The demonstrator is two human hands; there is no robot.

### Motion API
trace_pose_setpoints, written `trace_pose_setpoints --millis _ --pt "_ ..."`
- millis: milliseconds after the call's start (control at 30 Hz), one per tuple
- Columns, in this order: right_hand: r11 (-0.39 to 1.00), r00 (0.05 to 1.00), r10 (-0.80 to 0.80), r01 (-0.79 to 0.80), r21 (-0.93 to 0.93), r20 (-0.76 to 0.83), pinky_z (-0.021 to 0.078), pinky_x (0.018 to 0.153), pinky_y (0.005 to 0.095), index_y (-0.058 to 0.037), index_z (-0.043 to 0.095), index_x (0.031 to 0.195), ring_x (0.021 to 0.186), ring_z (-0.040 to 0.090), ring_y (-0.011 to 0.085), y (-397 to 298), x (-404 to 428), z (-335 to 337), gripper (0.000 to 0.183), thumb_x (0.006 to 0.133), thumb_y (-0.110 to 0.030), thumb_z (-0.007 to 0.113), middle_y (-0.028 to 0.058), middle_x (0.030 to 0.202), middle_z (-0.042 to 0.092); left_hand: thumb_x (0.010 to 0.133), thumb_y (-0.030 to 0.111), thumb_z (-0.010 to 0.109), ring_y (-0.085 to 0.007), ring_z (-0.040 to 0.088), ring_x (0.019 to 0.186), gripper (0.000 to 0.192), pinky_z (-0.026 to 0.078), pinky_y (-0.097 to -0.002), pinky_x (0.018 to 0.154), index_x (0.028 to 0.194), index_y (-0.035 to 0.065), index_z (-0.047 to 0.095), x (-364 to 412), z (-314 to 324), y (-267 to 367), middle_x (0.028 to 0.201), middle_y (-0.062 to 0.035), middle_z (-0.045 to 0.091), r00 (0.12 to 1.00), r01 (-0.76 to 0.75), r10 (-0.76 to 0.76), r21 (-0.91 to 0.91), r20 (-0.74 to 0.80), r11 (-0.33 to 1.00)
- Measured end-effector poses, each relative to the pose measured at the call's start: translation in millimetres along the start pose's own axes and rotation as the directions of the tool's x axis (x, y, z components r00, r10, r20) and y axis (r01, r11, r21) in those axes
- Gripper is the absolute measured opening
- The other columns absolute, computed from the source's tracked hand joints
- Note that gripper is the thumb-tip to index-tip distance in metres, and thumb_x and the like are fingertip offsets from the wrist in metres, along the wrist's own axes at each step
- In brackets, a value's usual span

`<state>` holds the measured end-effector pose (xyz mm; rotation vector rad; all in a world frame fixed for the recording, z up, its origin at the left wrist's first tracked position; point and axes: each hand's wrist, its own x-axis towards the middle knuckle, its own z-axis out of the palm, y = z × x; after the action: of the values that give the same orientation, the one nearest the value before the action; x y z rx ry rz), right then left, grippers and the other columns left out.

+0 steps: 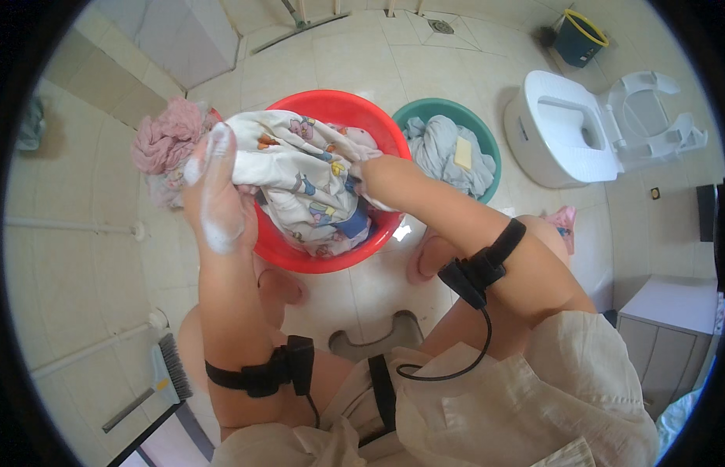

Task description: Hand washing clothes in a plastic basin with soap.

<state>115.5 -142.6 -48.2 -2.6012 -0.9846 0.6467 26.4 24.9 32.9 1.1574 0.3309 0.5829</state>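
Note:
A white cloth with a cartoon print [304, 169] is bunched over a red plastic basin [321, 265] and spreads past its left side. My left hand [217, 192], with white suds on its back and wrist, is at the cloth's left end; its fingers are partly hidden, but the cloth is bunched at them. At the cloth's right side my right hand [368, 175] grips a gathered part, its fingers mostly covered by cloth and wrist. More printed and dark blue fabric lies in the basin. Pink cloth [167, 137] is heaped left of my left hand.
Right of the red basin, a green basin [495, 175] holds grey-blue cloth [435, 143] and a pale yellow soap bar [463, 153]. A white squat toilet [561, 128] stands further right, a dark bin [578, 41] behind it. A low stool [377, 338] is beneath me; a brush [171, 370] is lower left.

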Motion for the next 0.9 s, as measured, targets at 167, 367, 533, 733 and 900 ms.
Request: trace_pose_setpoints --millis 167,367,533,733,900 --pt "0.957 0.978 0.073 -0.013 -0.289 0.197 0.0483 0.067 0.0382 -0.011 0.064 0.091 0.08 0.061 0.0301 -6 -6 -15 0.021 0.076 -0.02 0.053 0.0128 0.084 0.063 0.086 0.024 0.053 -0.0029 0.047 0.059 0.022 0.034 -0.0173 0.048 0.092 0.0038 0.057 0 -16 -33 0.075 0.0011 0.056 0.972 0.184 -0.215 0.263 0.096 0.947" --pt "0.973 0.892 -0.169 0.218 -0.07 0.419 0.0453 0.076 0.0413 -0.0132 0.063 0.096 0.089 0.059 0.031 11 -2 42 0.024 0.077 -0.02 0.051 0.0108 0.091 0.063 0.087 0.026 0.05 -0.0027 0.044 0.058 0.023 0.032 -0.0176 0.047 0.094 0.0045 0.057 -4 -15 -37 0.073 0.0019 0.054 0.929 0.287 -0.353 0.386 0.11 0.876" --pt "0.968 0.843 0.024 0.114 -0.223 0.537 0.0445 0.078 0.0413 -0.0157 0.06 0.104 0.092 0.058 0.0298 -4 6 29 0.03 0.077 -0.022 0.049 0.0134 0.096 0.062 0.089 0.045 0.036 -0.0066 0.05 0.058 0.048 0.033 -0.0181 0.045 0.094 0.0012 0.057 -6 -13 -46 0.074 -0.0035 0.058 0.901 0.372 -0.413 0.255 0.13 0.892" --pt "0.979 0.949 -0.055 0.112 0.17 -0.311 0.045 0.078 0.0407 -0.0046 0.058 0.103 0.086 0.059 0.0325 -23 12 -51 0.034 0.083 -0.03 0.047 0.0172 0.092 0.061 0.088 0.056 0.021 -0.01 0.051 0.061 0.069 0.036 -0.0201 0.05 0.102 -0.0034 0.053 -3 -21 -50 0.079 -0.007 0.06 0.832 0.442 -0.474 0.174 0.287 0.88" --pt "0.938 0.962 -0.269 0.273 0.214 -0.048 0.0428 0.072 0.0358 0.0 0.059 0.094 0.083 0.057 0.0269 -46 7 -44 0.039 0.085 -0.038 0.052 0.0161 0.088 0.06 0.089 0.051 0.027 -0.0081 0.049 0.061 0.062 0.035 -0.0185 0.052 0.103 -0.0026 0.053 -2 -28 -50 0.077 -0.0045 0.059 0.824 0.448 -0.485 0.186 0.292 0.874"
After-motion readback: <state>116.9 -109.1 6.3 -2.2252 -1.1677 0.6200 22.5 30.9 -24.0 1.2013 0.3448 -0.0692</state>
